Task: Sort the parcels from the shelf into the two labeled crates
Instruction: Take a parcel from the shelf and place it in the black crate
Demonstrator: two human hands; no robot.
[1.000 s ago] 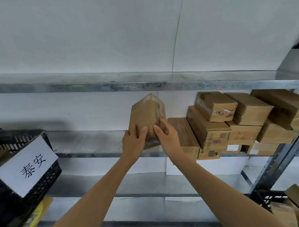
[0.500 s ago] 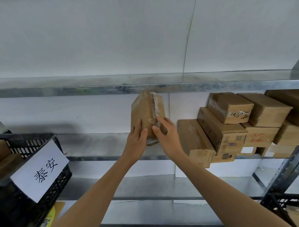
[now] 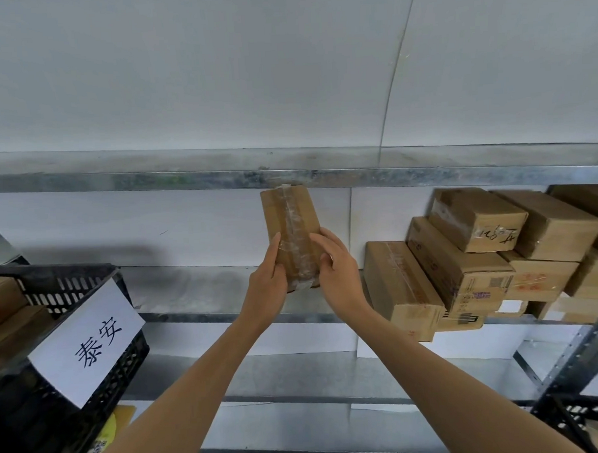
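Note:
A brown cardboard parcel [image 3: 290, 223] with a strip of clear tape down its middle stands upright in front of the middle shelf. My left hand [image 3: 264, 289] grips its lower left side and my right hand [image 3: 337, 272] grips its lower right side. Several more cardboard parcels [image 3: 463, 263] are stacked on the metal shelf [image 3: 191, 292] to the right. A black plastic crate [image 3: 66, 339] with a white paper label [image 3: 90, 341] bearing Chinese characters sits at the lower left, with parcels inside it.
A higher metal shelf board [image 3: 151, 179] runs just above the held parcel. A lower shelf board [image 3: 297, 377] lies beneath. A slanted grey shelf post [image 3: 577, 361] stands at the lower right. A white wall is behind.
The parcel has been turned in both hands, so its taped face now points at me, and it sits a little higher. The view has shifted left, moving the stacked parcels rightwards.

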